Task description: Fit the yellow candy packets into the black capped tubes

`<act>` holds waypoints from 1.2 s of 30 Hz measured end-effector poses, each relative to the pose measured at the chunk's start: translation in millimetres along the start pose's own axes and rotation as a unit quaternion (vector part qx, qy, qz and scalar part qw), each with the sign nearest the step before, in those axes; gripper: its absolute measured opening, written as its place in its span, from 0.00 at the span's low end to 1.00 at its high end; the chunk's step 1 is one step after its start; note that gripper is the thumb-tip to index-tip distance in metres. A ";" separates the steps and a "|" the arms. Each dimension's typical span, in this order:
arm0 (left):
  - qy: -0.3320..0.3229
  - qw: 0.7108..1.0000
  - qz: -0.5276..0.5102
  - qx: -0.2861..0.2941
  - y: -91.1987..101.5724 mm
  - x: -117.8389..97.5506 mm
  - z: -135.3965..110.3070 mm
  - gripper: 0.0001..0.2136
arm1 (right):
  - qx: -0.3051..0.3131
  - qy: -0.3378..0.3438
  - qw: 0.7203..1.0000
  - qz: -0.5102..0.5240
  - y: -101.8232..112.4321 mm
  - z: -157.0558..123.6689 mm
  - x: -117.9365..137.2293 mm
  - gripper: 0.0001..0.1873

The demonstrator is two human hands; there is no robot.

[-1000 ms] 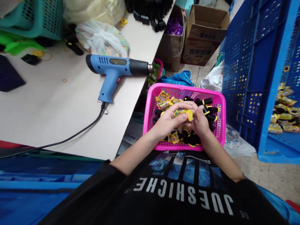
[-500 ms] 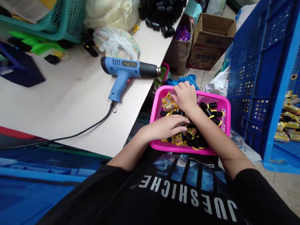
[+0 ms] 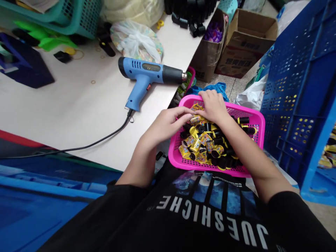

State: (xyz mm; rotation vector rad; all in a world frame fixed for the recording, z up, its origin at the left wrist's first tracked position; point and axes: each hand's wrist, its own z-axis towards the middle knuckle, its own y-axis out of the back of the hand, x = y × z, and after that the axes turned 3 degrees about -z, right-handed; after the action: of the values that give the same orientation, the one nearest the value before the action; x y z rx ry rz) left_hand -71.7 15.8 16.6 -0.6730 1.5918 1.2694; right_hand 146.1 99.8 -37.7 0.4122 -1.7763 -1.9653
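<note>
A pink plastic basket sits close in front of my body. Inside lie several small black cylinders with yellow rings and small pieces in printed yellow wrapping. Over the basket's left edge is my left hand, fingers and thumb stretched out above the wrapped pieces, with nothing visible in it. My right hand lies spread at the far rim, its thumb pointing left close to my left fingertips. Whether the two hands touch I cannot tell, and what is under the right palm is hidden.
A blue heat gun lies on the white table, its cord trailing left. A tied bag and black parts are behind it. Cardboard boxes stand on the floor; a blue crate rises at the right.
My left hand has moved up and left, off the middle of the basket, uncovering the wrapped pieces. My right hand has flattened at the far rim. The view has shifted slightly.
</note>
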 end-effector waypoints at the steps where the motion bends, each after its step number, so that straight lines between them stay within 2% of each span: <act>1: 0.003 1.000 -0.001 -0.024 0.7 -0.4 0.3 0.16 | 0.001 -0.001 1.000 -0.002 -1.3 0.7 1.2 0.25; 5: 0.003 0.997 -0.044 -0.066 0.7 -1.4 2.5 0.15 | 0.014 -0.019 0.998 0.051 -1.0 3.4 -4.9 0.21; 7: 0.005 0.992 -0.085 -0.091 -2.4 0.3 5.5 0.15 | -0.009 -0.026 0.995 0.091 3.3 0.5 -11.8 0.16; 9: 0.010 0.983 -0.121 -0.141 -8.6 2.0 10.2 0.15 | -0.052 -0.028 0.988 0.143 11.8 -6.2 -16.8 0.07; 10: 0.008 0.976 -0.135 -0.168 -13.0 2.1 12.8 0.14 | -0.064 -0.027 0.981 0.182 17.9 -10.7 -17.7 0.06; 12: -0.003 0.968 -0.153 -0.197 -23.6 0.1 17.7 0.14 | -0.046 -0.017 0.960 0.275 33.8 -21.0 -15.9 0.06; 14: -0.008 0.970 -0.174 -0.172 -35.3 -4.3 21.0 0.18 | 0.004 0.007 0.934 0.357 51.2 -32.0 -10.9 0.08; 17: 0.030 0.960 -0.250 -0.123 -50.6 -10.8 21.5 0.20 | 0.045 0.007 0.888 0.459 69.2 -47.2 -3.7 0.21; 19: 0.064 0.939 -0.312 -0.128 -58.4 -13.2 20.0 0.19 | 0.022 -0.041 0.849 0.527 72.3 -55.1 -1.8 0.27; 22: 0.101 0.915 -0.375 -0.107 -67.5 -16.4 19.2 0.23 | -0.054 -0.092 0.809 0.578 71.0 -62.9 -1.8 0.27; 24: 0.099 0.907 -0.398 -0.090 -71.0 -20.7 20.8 0.27 | -0.081 -0.092 0.803 0.584 72.5 -65.5 -1.0 0.25; 27: 0.059 0.905 -0.406 -0.111 -68.5 -30.5 23.9 0.31 | -0.065 -0.080 0.801 0.589 80.5 -66.0 5.1 0.24; 29: 0.048 0.910 -0.394 -0.120 -62.2 -36.6 23.7 0.30 | -0.051 -0.083 0.791 0.603 84.8 -65.3 12.2 0.24; 33: 0.062 0.920 -0.362 -0.135 -50.8 -37.1 23.3 0.24 | -0.063 -0.146 0.764 0.625 78.7 -58.4 21.9 0.20; 36: 0.039 0.918 -0.368 -0.145 -45.9 -30.7 29.6 0.24 | -0.093 -0.131 0.767 0.621 68.6 -45.5 25.6 0.19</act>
State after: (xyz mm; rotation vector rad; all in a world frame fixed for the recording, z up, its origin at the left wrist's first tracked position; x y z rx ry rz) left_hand -10.5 25.3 25.5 -1.3694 1.0353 0.9053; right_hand 156.5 43.4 26.7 -0.9486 -1.3065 -1.1505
